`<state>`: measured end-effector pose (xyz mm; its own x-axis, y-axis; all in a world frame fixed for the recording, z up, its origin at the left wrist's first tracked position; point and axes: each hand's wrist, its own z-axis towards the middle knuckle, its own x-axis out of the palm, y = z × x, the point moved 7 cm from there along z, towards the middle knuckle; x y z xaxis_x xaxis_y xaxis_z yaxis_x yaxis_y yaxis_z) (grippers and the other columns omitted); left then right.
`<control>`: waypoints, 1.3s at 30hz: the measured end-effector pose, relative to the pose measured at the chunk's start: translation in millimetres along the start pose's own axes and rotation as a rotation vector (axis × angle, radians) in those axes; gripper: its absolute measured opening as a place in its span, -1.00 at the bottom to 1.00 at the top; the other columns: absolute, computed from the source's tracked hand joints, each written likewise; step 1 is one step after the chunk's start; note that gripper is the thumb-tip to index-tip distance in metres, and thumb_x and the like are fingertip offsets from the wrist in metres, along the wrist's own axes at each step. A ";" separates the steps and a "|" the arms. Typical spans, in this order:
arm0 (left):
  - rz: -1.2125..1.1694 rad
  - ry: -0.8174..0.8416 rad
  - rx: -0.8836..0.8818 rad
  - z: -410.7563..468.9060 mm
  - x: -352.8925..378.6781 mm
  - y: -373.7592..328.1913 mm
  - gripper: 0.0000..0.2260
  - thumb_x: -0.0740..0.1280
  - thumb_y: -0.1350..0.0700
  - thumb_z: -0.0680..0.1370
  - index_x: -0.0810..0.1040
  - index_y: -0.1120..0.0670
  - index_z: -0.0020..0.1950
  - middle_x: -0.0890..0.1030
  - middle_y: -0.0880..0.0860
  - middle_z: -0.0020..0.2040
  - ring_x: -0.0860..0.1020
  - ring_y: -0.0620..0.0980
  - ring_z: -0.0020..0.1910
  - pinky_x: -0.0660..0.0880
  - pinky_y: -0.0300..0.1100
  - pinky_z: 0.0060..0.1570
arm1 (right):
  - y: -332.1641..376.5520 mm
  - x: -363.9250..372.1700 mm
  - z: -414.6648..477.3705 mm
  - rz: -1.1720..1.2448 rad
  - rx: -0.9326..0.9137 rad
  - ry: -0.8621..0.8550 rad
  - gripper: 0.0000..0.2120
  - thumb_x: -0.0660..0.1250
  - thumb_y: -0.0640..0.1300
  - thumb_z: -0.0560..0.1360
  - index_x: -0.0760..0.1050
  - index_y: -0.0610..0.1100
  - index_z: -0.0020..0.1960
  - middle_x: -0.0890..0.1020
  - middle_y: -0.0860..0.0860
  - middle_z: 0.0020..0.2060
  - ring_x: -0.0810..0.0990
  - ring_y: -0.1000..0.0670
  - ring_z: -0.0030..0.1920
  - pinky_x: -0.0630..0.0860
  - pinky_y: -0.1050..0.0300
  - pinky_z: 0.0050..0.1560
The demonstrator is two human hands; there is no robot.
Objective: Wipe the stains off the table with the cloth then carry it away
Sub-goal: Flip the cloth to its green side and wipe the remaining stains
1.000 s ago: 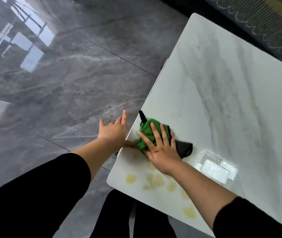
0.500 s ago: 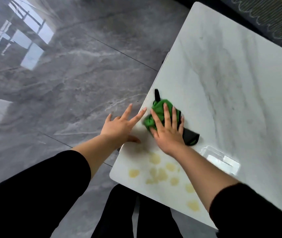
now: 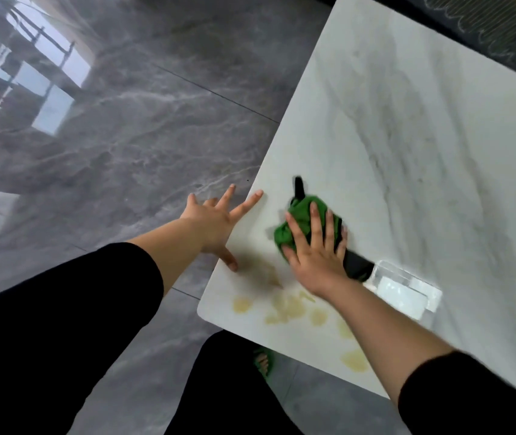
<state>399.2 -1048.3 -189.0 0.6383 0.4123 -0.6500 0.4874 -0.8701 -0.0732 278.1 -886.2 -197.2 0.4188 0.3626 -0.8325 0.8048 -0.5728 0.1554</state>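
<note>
The green cloth (image 3: 302, 215) lay bunched on the white marble table (image 3: 407, 146), close to its left edge, with a black part (image 3: 357, 268) sticking out on the cloth's near right side and a thin black strip at its far end. The right hand (image 3: 316, 255) pressed flat on top of the cloth, fingers straight and spread, not curled round it. Left of the cloth, the left hand (image 3: 212, 222) was splayed wide at the table's edge, its fingers straight and apart. Its thumb tip touched the tabletop, its index finger reached over the rim, and the other fingers hung past the edge above the grey floor (image 3: 118, 146). Yellow stains (image 3: 285, 309) were scattered on the table just nearer than the cloth, running toward the near corner and under the right forearm. A clear plastic box (image 3: 407, 291) sat to the near right of the cloth, touching or almost touching the black part. Both arms wore black sleeves. The picture was blurred in places.
</note>
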 end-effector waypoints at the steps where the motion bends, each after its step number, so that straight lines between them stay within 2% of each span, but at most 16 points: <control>1: 0.006 -0.013 -0.004 -2.1 -1.0 0.0 0.33 0.41 -0.53 0.05 -0.66 -0.30 0.29 -0.30 0.11 0.57 0.15 0.21 0.52 0.13 0.38 0.35 | 2.3 -10.7 16.6 0.006 0.007 -0.028 -0.44 -0.13 0.31 0.55 -0.49 0.42 0.34 -0.61 0.15 0.34 -0.58 -0.02 0.38 -0.62 -0.11 0.25; 5: 0.050 -0.092 -0.017 -12.9 -7.0 -1.6 0.29 0.35 -0.57 0.06 -0.62 -0.29 0.33 -0.32 0.06 0.57 0.14 0.19 0.53 0.18 0.33 0.35 | 8.3 -27.5 44.4 0.002 -0.005 -0.076 -0.45 -0.12 0.28 0.57 -0.31 0.35 0.46 -0.44 0.08 0.47 -0.48 -0.06 0.45 -0.59 -0.12 0.27; 11: -0.132 -0.174 -0.092 -61.5 20.1 -7.4 0.17 0.34 -0.49 0.24 -0.60 -0.29 0.34 -0.40 0.03 0.54 0.13 0.17 0.53 0.15 0.27 0.41 | 7.4 0.4 -16.6 -0.007 -0.080 -0.080 -0.45 -0.11 0.25 0.60 -0.43 0.35 0.41 -0.43 0.06 0.48 -0.45 -0.09 0.47 -0.47 -0.19 0.39; 13: -0.205 -0.134 -0.082 -82.1 42.9 -12.5 0.18 0.35 -0.49 0.23 -0.59 -0.28 0.36 -0.41 0.02 0.54 0.09 0.17 0.54 0.13 0.29 0.42 | 6.4 -3.7 -28.5 -0.037 -0.100 -0.094 -0.40 -0.03 0.22 0.61 -0.37 0.31 0.46 -0.33 0.06 0.52 -0.33 -0.10 0.51 -0.31 -0.19 0.46; 15: -0.215 -0.070 -0.073 -96.2 65.9 -16.5 0.19 0.35 -0.51 0.21 -0.59 -0.29 0.36 -0.43 0.01 0.53 0.03 0.16 0.55 0.09 0.32 0.42 | 5.7 -16.3 -31.0 -0.028 -0.111 -0.122 -0.32 0.11 0.12 0.60 -0.24 0.15 0.54 -0.16 0.04 0.56 -0.14 -0.09 0.54 -0.08 -0.13 0.50; 17: -0.199 -0.019 -0.084 -102.4 82.8 -18.0 0.20 0.34 -0.53 0.18 -0.59 -0.29 0.35 -0.45 0.02 0.52 -0.01 0.16 0.56 0.06 0.36 0.41 | 2.2 -30.3 -28.7 0.045 -0.116 -0.136 -0.31 0.21 -0.07 0.56 -0.09 0.02 0.57 0.01 0.05 0.56 0.04 -0.06 0.53 0.17 -0.02 0.44; 19: -0.168 0.013 -0.099 -104.0 92.0 -19.3 0.23 0.36 -0.53 0.16 -0.61 -0.28 0.34 -0.45 0.04 0.52 -0.02 0.18 0.56 0.04 0.39 0.40 | -8.2 -44.5 -29.1 0.161 -0.100 -0.126 -0.35 0.22 -0.23 0.51 0.09 0.00 0.55 0.16 0.06 0.53 0.21 -0.03 0.47 0.30 0.06 0.34; 21: -0.133 0.028 -0.112 -103.9 96.3 -21.3 0.26 0.37 -0.52 0.16 -0.64 -0.25 0.32 -0.39 0.08 0.54 0.02 0.19 0.56 0.05 0.40 0.38 | -28.2 -60.9 -40.3 0.290 -0.051 -0.188 -0.39 0.21 -0.26 0.49 0.21 0.00 0.51 0.28 0.04 0.48 0.33 -0.03 0.40 0.31 0.12 0.28; 24: -0.131 0.055 -0.129 -103.4 100.5 -23.8 0.27 0.38 -0.51 0.18 -0.70 -0.23 0.26 -0.26 0.12 0.58 0.12 0.20 0.54 0.07 0.38 0.39 | -71.3 -73.4 -83.0 0.520 0.068 -0.350 -0.42 0.23 -0.25 0.47 0.28 0.02 0.46 0.39 0.04 0.41 0.40 0.01 0.33 0.32 0.21 0.21; 27: -0.211 0.083 -0.134 -100.6 106.7 -31.5 0.25 0.39 -0.47 0.25 -0.74 -0.22 0.21 0.02 0.11 0.59 0.31 0.20 0.45 0.14 0.31 0.38 | -116.1 -51.3 -142.1 0.634 0.219 -0.465 -0.45 0.25 -0.25 0.45 0.32 0.01 0.41 0.47 0.02 0.33 0.46 -0.01 0.25 0.37 0.18 0.16; 29: -0.241 0.084 -0.141 -97.4 109.9 -36.4 0.25 0.40 -0.44 0.27 -0.75 -0.19 0.19 0.20 0.10 0.53 0.42 0.18 0.35 0.25 0.24 0.32 | -137.3 -16.5 -171.6 0.630 0.318 -0.397 -0.45 0.25 -0.25 0.46 0.29 -0.01 0.42 0.44 -0.01 0.36 0.44 -0.05 0.30 0.35 0.11 0.19; 30: -0.244 0.083 -0.145 -95.8 111.2 -37.7 0.26 0.40 -0.44 0.26 -0.75 -0.18 0.19 0.23 0.11 0.50 0.44 0.17 0.32 0.29 0.21 0.29 | -143.0 4.7 -180.4 0.584 0.344 -0.302 -0.43 0.24 -0.25 0.47 0.25 -0.01 0.45 0.35 0.00 0.43 0.35 -0.07 0.38 0.30 0.04 0.28; 32: -0.241 0.086 -0.153 -93.2 113.2 -38.0 0.27 0.41 -0.44 0.25 -0.77 -0.18 0.16 0.22 0.11 0.49 0.46 0.16 0.28 0.36 0.18 0.24 | -147.8 41.5 -190.1 0.419 0.337 -0.114 -0.34 0.22 -0.20 0.49 0.08 0.06 0.53 0.02 0.10 0.55 0.01 -0.01 0.53 -0.03 -0.19 0.45; 34: -0.235 0.092 -0.157 -90.8 114.0 -37.6 0.27 0.41 -0.44 0.25 -0.78 -0.19 0.13 0.20 0.12 0.50 0.46 0.16 0.28 0.39 0.16 0.21 | -153.7 56.3 -190.6 0.312 0.319 -0.070 -0.27 0.16 -0.16 0.51 -0.12 0.20 0.54 -0.16 0.20 0.54 -0.22 0.06 0.53 -0.26 -0.26 0.43; 36: -0.233 0.104 -0.163 -90.1 114.6 -37.8 0.27 0.42 -0.42 0.26 -0.79 -0.20 0.10 0.19 0.12 0.50 0.47 0.16 0.26 0.40 0.14 0.18 | -158.7 57.9 -184.7 0.286 0.303 -0.074 -0.27 0.12 -0.16 0.53 -0.18 0.26 0.52 -0.19 0.18 0.54 -0.26 0.04 0.53 -0.31 -0.25 0.43; 39: -0.257 0.125 -0.167 -89.2 114.6 -38.0 0.27 0.45 -0.39 0.27 -0.80 -0.24 0.07 0.14 0.11 0.52 0.47 0.16 0.25 0.39 0.14 0.23 | -163.3 52.9 -175.0 0.338 0.355 -0.124 -0.31 0.10 -0.16 0.52 -0.12 0.15 0.54 -0.16 0.08 0.56 -0.22 -0.04 0.54 -0.27 -0.22 0.46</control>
<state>507.0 -943.9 -193.3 0.5449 0.6512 -0.5282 0.7263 -0.6814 -0.0908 242.4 -644.9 -173.6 0.5613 0.0359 -0.8268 0.4312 -0.8654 0.2552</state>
